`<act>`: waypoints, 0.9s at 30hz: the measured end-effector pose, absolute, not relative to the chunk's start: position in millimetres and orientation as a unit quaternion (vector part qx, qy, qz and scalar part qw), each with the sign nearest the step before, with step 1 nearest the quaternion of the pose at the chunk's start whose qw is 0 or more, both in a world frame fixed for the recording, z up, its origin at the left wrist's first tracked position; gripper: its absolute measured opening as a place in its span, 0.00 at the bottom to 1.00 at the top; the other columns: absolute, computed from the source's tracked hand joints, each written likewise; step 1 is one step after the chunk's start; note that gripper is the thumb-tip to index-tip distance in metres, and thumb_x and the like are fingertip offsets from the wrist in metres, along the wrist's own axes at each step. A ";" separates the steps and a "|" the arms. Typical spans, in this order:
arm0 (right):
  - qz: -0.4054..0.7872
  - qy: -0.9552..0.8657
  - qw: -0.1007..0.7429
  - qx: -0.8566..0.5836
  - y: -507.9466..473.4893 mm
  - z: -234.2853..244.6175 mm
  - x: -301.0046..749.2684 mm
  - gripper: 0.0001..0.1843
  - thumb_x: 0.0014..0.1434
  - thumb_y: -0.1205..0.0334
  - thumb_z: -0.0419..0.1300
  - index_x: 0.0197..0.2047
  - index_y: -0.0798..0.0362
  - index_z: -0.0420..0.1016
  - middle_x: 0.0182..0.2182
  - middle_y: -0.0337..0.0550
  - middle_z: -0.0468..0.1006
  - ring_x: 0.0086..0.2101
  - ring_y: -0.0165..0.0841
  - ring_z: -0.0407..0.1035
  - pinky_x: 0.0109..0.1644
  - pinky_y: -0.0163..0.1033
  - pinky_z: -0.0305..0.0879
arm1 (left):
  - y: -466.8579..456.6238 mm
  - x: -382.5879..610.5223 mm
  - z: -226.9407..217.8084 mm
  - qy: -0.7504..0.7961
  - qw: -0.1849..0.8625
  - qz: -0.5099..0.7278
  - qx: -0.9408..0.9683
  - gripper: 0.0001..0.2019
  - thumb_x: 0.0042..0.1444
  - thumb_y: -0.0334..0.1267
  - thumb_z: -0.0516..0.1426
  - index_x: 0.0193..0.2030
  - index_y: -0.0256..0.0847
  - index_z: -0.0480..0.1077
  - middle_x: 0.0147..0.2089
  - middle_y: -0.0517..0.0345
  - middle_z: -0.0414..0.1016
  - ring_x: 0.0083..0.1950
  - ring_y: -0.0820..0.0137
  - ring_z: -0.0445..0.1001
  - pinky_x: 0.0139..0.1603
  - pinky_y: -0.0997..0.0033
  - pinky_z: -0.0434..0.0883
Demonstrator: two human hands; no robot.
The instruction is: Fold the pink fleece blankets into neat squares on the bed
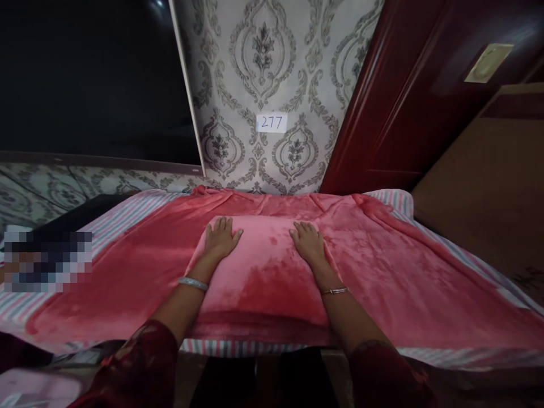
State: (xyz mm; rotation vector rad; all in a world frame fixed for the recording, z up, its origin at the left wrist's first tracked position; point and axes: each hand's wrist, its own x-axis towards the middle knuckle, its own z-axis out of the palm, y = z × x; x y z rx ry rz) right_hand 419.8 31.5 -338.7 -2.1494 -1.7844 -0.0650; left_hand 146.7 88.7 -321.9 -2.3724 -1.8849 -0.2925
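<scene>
A raised, roughly rectangular pink plush piece (259, 260), a cushion or a folded part of the blanket, I cannot tell which, lies in front of me. It rests on a spread pink plush blanket (140, 260). My left hand (221, 238) lies flat on the far left part of the raised piece, fingers stretched. On its far right part lies my right hand (309, 241), palm down with fingers extended. Both hands are open and grip nothing. The plush surface shows darker and lighter brushed patches.
A striped sheet (123, 218) shows under the blanket's edges. Behind are a patterned wall with a paper label (272, 122), a dark television (93, 85) at left and a red-brown door (382, 102). A cardboard box (488, 187) stands at right. A blurred patch covers something at far left.
</scene>
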 end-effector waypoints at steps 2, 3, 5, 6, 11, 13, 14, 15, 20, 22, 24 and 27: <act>-0.023 -0.631 0.180 -0.754 30.0 -338.2 419.7 0.27 0.73 0.52 0.43 0.69 0.48 0.66 0.69 0.49 0.64 0.68 0.43 0.54 0.69 0.58 0.52 | 86.4 146.3 -321.9 -0.613 0.049 -0.108 -0.781 0.33 0.70 0.51 0.43 0.73 0.30 0.56 0.75 0.33 0.57 0.76 0.51 0.52 0.73 0.39 0.52; -0.023 -0.630 0.182 -0.754 29.3 -337.7 419.6 0.27 0.73 0.51 0.43 0.69 0.48 0.66 0.69 0.49 0.64 0.68 0.43 0.54 0.69 0.58 0.52 | 85.0 146.2 -321.5 -0.611 0.044 -0.111 -0.782 0.33 0.70 0.51 0.43 0.73 0.30 0.56 0.75 0.33 0.56 0.76 0.51 0.52 0.73 0.39 0.51; -0.018 -0.628 0.180 -0.757 27.9 -336.2 419.1 0.27 0.74 0.51 0.43 0.70 0.49 0.65 0.69 0.48 0.64 0.68 0.44 0.54 0.69 0.59 0.52 | 82.6 146.5 -319.2 -0.613 0.029 -0.108 -0.782 0.33 0.70 0.51 0.43 0.73 0.30 0.55 0.75 0.34 0.55 0.77 0.51 0.51 0.73 0.40 0.50; -0.015 -0.627 0.177 -0.759 27.3 -335.2 418.7 0.28 0.74 0.51 0.42 0.70 0.49 0.64 0.70 0.48 0.63 0.68 0.44 0.53 0.69 0.59 0.51 | 81.9 146.8 -317.0 -0.615 0.020 -0.105 -0.781 0.32 0.70 0.51 0.43 0.73 0.30 0.55 0.76 0.34 0.54 0.77 0.52 0.50 0.74 0.40 0.49; -0.007 -0.630 0.167 -0.758 25.3 -331.6 417.3 0.29 0.74 0.50 0.40 0.71 0.50 0.63 0.70 0.50 0.61 0.69 0.44 0.51 0.69 0.60 0.51 | 78.6 151.1 -295.2 -0.623 -0.032 -0.089 -0.776 0.33 0.68 0.51 0.45 0.73 0.29 0.55 0.76 0.32 0.54 0.78 0.49 0.49 0.74 0.39 0.48; -0.013 -0.630 0.168 -0.758 25.1 -331.4 417.2 0.28 0.74 0.50 0.41 0.71 0.50 0.63 0.70 0.51 0.62 0.68 0.44 0.52 0.68 0.59 0.52 | 69.3 155.6 -286.5 -0.625 -0.038 -0.090 -0.774 0.35 0.68 0.52 0.46 0.74 0.29 0.54 0.76 0.31 0.51 0.78 0.48 0.48 0.74 0.40 0.50; -0.016 -0.630 0.168 -0.758 25.1 -331.6 417.2 0.28 0.74 0.50 0.41 0.70 0.50 0.63 0.70 0.51 0.62 0.68 0.44 0.53 0.68 0.58 0.52 | 61.2 158.6 -284.2 -0.619 -0.040 -0.093 -0.779 0.35 0.68 0.53 0.46 0.75 0.31 0.52 0.77 0.32 0.49 0.79 0.49 0.47 0.74 0.42 0.50; -0.018 -0.630 0.168 -0.758 25.1 -331.9 417.2 0.28 0.74 0.50 0.41 0.70 0.50 0.63 0.70 0.51 0.62 0.68 0.44 0.53 0.68 0.58 0.53 | 50.8 162.0 -283.9 -0.602 -0.041 -0.095 -0.792 0.36 0.68 0.54 0.45 0.76 0.33 0.50 0.78 0.35 0.47 0.79 0.51 0.45 0.74 0.43 0.50; -0.021 -0.632 0.172 -0.755 24.2 -334.7 417.1 0.28 0.75 0.51 0.41 0.70 0.50 0.64 0.70 0.51 0.62 0.68 0.44 0.53 0.68 0.59 0.52 | -10.8 176.7 -310.4 -0.467 -0.043 -0.087 -0.879 0.38 0.66 0.61 0.46 0.77 0.42 0.50 0.79 0.41 0.45 0.80 0.51 0.42 0.75 0.40 0.45; -0.023 -0.633 0.174 -0.754 23.7 -334.9 417.5 0.28 0.74 0.51 0.41 0.70 0.50 0.63 0.69 0.51 0.63 0.68 0.45 0.53 0.68 0.60 0.52 | -25.6 179.0 -322.9 -0.463 -0.033 -0.083 -0.882 0.38 0.67 0.61 0.46 0.77 0.41 0.50 0.79 0.41 0.44 0.80 0.50 0.41 0.75 0.37 0.43; -0.018 -0.635 0.170 -0.753 23.1 -332.2 417.6 0.28 0.74 0.51 0.41 0.71 0.51 0.63 0.70 0.51 0.63 0.68 0.45 0.53 0.69 0.61 0.51 | -31.5 179.3 -329.8 -0.466 -0.027 -0.083 -0.881 0.37 0.68 0.60 0.46 0.77 0.40 0.50 0.79 0.40 0.43 0.80 0.50 0.40 0.75 0.35 0.42; 0.002 -0.625 0.156 -0.765 19.7 -320.5 413.7 0.29 0.74 0.51 0.40 0.72 0.51 0.61 0.71 0.51 0.60 0.69 0.46 0.51 0.69 0.63 0.50 | -30.5 178.2 -331.1 -0.467 -0.030 -0.081 -0.880 0.37 0.68 0.59 0.46 0.77 0.39 0.50 0.79 0.40 0.43 0.80 0.50 0.41 0.75 0.36 0.42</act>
